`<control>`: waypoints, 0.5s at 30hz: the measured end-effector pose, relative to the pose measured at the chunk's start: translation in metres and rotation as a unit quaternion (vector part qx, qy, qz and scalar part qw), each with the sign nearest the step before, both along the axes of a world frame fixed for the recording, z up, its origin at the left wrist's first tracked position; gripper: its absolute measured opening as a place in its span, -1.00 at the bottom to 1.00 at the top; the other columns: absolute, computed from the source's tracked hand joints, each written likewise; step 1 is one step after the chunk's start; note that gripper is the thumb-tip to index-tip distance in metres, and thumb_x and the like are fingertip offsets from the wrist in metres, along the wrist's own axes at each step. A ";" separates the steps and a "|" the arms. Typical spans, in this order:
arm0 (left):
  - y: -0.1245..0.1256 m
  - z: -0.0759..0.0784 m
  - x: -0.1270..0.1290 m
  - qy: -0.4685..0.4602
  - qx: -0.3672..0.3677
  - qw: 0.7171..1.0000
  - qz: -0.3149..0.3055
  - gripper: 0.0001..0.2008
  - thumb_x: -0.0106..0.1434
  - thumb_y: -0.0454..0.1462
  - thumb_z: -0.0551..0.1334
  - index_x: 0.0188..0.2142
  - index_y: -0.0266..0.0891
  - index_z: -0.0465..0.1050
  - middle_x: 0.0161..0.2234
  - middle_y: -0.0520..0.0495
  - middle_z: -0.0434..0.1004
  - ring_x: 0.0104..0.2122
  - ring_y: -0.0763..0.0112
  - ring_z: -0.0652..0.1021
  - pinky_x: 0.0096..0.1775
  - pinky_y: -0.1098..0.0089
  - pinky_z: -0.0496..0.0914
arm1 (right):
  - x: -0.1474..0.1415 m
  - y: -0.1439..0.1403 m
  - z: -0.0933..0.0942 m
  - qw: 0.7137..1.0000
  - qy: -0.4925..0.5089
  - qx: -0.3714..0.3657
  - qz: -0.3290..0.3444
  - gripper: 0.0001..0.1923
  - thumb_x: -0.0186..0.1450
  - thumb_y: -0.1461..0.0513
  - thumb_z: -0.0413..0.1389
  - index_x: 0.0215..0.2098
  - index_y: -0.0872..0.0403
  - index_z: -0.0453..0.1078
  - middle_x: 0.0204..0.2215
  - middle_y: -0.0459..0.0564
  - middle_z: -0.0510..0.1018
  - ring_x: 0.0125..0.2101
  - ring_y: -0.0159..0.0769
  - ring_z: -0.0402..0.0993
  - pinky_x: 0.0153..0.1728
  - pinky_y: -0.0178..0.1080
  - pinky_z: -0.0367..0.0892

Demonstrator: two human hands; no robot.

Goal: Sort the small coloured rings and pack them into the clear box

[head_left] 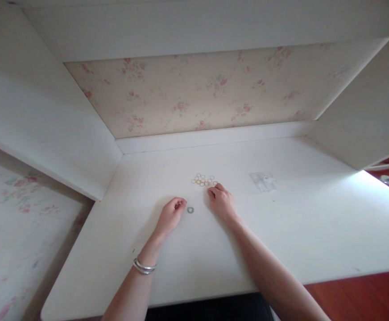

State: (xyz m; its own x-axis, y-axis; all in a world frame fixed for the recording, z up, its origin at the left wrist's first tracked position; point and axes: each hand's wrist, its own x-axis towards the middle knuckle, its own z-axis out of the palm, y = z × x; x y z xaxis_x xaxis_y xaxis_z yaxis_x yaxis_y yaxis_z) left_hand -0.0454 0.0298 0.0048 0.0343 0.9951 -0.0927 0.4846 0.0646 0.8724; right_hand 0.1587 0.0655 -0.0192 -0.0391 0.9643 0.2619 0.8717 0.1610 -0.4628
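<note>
Several thin rings (200,181), some pale and some yellowish, lie in a loose cluster on the white desk. At the right edge of that cluster is my right hand (221,201), its fingers drawn together; whether a ring is pinched between them cannot be made out. My left hand (172,215) rests lower and to the left with fingers curled and thumb against them. What it holds, if anything, is hidden. Just right of its fingertips, apart from them, a thicker grey-green ring (190,210) lies flat on the desk.
A clear plastic bag (263,182) lies on the white desk (298,223) to the right of the rings. White side panels (355,102) rise at both sides, and floral wallpaper (208,93) covers the back. My left wrist wears a silver bangle (144,267).
</note>
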 end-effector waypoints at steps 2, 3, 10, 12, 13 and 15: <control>0.000 0.002 -0.002 -0.018 -0.009 1.000 0.006 -0.68 0.21 -0.08 0.08 -0.26 -0.26 0.46 -0.30 -0.06 0.56 -0.28 0.33 0.52 -0.22 0.39 0.35 | -0.002 -0.002 0.000 1.000 -0.014 0.008 0.004 -0.69 0.31 0.20 -0.10 -0.33 -0.03 0.50 -0.33 0.00 0.44 -0.44 -0.35 0.35 -0.44 -0.31 0.11; 0.000 0.003 -0.003 -0.027 -0.011 1.000 0.005 -0.68 0.20 -0.08 0.09 -0.26 -0.26 0.46 -0.30 -0.06 0.56 -0.27 0.33 0.52 -0.21 0.39 0.35 | -0.003 -0.004 0.001 1.000 -0.020 0.017 0.007 -0.69 0.32 0.21 -0.10 -0.33 -0.03 0.50 -0.34 -0.01 0.44 -0.44 -0.35 0.34 -0.44 -0.32 0.11; -0.006 0.008 -0.006 -0.079 -0.014 0.997 0.001 -0.68 0.17 -0.09 0.12 -0.26 -0.27 0.48 -0.31 -0.06 0.56 -0.28 0.35 0.50 -0.21 0.39 0.33 | -0.011 -0.045 0.002 0.995 -0.044 0.068 0.062 -0.66 0.36 0.21 -0.16 -0.22 -0.06 0.47 -0.42 -0.04 0.41 -0.47 -0.38 0.31 -0.41 -0.36 0.11; -0.007 0.007 -0.007 -0.091 -0.012 0.996 0.000 -0.70 0.17 -0.10 0.13 -0.27 -0.26 0.47 -0.32 -0.05 0.55 -0.29 0.35 0.50 -0.22 0.40 0.33 | -0.013 -0.060 0.001 0.994 -0.051 0.063 0.068 -0.65 0.37 0.19 -0.18 -0.20 -0.06 0.46 -0.43 -0.04 0.40 -0.48 -0.39 0.31 -0.43 -0.38 0.12; -0.008 0.007 -0.007 -0.096 -0.011 0.995 -0.003 -0.70 0.17 -0.10 0.13 -0.27 -0.26 0.47 -0.31 -0.04 0.55 -0.28 0.35 0.50 -0.22 0.40 0.33 | -0.014 -0.066 0.001 0.994 -0.055 0.060 0.072 -0.64 0.37 0.18 -0.18 -0.20 -0.06 0.46 -0.44 -0.04 0.40 -0.49 -0.40 0.30 -0.44 -0.38 0.12; -0.008 0.005 -0.008 -0.106 -0.007 0.994 -0.012 -0.71 0.17 -0.11 0.13 -0.27 -0.26 0.47 -0.31 -0.04 0.55 -0.27 0.35 0.50 -0.22 0.41 0.32 | -0.016 -0.075 0.001 0.994 -0.057 0.056 0.080 -0.65 0.37 0.17 -0.17 -0.21 -0.06 0.47 -0.44 -0.05 0.40 -0.50 -0.40 0.30 -0.44 -0.38 0.12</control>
State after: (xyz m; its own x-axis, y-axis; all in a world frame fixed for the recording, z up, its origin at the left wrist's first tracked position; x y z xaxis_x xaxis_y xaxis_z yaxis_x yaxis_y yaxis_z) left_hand -0.0534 0.0214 0.0098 0.0784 0.9925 -0.0938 0.2920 0.0671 0.9541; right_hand 0.1424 -0.0099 -0.0178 -0.2241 0.9082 0.3534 0.8764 0.3464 -0.3345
